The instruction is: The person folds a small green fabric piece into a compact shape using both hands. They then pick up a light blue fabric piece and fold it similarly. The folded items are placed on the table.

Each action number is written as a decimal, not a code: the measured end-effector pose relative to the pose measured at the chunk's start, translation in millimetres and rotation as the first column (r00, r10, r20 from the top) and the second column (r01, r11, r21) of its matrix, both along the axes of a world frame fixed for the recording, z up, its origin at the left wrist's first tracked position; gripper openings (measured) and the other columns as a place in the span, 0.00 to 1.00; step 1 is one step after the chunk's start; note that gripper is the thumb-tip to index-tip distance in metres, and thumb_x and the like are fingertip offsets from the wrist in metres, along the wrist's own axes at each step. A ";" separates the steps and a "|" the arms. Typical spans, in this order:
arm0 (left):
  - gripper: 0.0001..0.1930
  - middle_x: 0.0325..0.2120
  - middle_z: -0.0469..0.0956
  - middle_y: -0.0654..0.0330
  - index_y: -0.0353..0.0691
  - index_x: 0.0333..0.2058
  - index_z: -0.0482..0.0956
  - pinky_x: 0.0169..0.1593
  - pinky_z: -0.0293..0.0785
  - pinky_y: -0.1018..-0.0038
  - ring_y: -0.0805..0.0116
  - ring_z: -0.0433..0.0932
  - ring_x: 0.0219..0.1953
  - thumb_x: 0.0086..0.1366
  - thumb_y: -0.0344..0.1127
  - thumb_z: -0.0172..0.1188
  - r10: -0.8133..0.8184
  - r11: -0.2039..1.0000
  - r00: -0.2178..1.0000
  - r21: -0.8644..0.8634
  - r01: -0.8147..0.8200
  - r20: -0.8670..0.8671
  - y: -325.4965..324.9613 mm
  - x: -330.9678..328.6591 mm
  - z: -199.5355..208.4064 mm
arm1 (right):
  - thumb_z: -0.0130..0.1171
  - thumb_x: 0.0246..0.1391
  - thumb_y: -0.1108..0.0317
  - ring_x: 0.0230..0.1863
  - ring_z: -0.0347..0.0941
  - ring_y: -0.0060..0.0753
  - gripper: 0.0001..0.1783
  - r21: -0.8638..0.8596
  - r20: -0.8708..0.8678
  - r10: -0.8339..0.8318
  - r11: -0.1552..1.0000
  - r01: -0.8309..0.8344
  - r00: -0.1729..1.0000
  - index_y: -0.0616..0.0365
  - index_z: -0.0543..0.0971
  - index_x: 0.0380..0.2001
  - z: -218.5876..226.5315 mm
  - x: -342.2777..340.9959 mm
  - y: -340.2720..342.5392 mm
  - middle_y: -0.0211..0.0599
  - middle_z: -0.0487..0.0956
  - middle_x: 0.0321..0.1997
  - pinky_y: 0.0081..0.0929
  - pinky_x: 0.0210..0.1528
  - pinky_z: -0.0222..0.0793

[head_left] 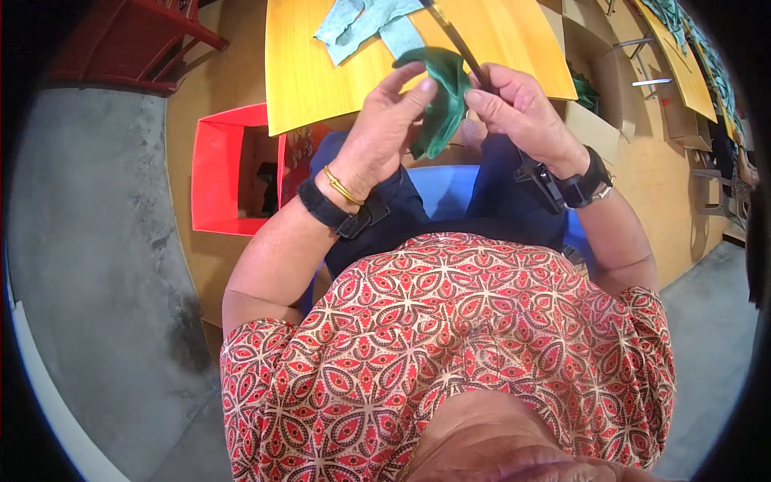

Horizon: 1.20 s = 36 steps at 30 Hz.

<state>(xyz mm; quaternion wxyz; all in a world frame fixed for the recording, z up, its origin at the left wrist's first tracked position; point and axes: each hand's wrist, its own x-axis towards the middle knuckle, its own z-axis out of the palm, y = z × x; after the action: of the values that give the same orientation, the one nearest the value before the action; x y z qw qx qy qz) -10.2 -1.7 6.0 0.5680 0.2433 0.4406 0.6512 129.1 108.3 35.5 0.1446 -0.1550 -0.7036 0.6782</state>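
Fabric [446, 104], dark green, sits pinched in the left hand [389, 124] at the near edge of the yellow wooden bench [313, 92]; right hand [522, 108] clamps a slender dark rod [454, 34]. Apparently mid-shaping; next needs steady tension.

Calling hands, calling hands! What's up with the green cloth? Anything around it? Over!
Left hand holding dark green cloth. Right hand gripping dark rod beside it. Blue-green cloth pieces beyond, on yellow table.
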 end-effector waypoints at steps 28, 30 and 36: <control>0.20 0.37 0.71 0.60 0.30 0.48 0.63 0.41 0.67 0.82 0.78 0.69 0.37 0.55 0.22 0.51 0.098 0.990 0.800 0.136 -0.021 -0.592 -3.1 6.6 1.2 | 0.53 0.50 0.63 0.14 0.52 0.08 0.10 -0.465 0.060 -0.175 0.866 0.183 0.983 0.57 0.67 0.26 -8.5 -4.5 -8.0 0.18 0.59 0.16 0.08 0.14 0.49; 0.21 0.37 0.71 0.60 0.30 0.48 0.63 0.41 0.67 0.82 0.78 0.69 0.37 0.54 0.22 0.52 0.039 0.993 0.866 0.113 0.020 -0.499 -4.4 7.3 3.6 | 0.53 0.50 0.63 0.15 0.52 0.09 0.10 -0.490 0.042 -0.165 0.856 0.164 0.985 0.56 0.67 0.26 -17.5 -4.3 -4.2 0.18 0.59 0.17 0.09 0.14 0.49; 0.20 0.39 0.71 0.59 0.31 0.48 0.63 0.43 0.68 0.79 0.75 0.70 0.38 0.55 0.23 0.50 -0.028 0.992 0.803 0.085 0.098 -0.596 -4.3 3.3 1.1 | 0.53 0.50 0.63 0.14 0.51 0.11 0.11 -0.552 0.071 -0.158 0.816 0.170 0.985 0.56 0.66 0.22 -19.6 -4.5 3.1 0.19 0.59 0.15 0.10 0.15 0.51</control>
<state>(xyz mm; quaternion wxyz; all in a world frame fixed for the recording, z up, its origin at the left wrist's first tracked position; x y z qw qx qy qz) -6.9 -6.0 7.0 0.4088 0.4803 0.5507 0.5468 124.6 111.4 16.0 0.1435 -0.2576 -0.4616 0.8366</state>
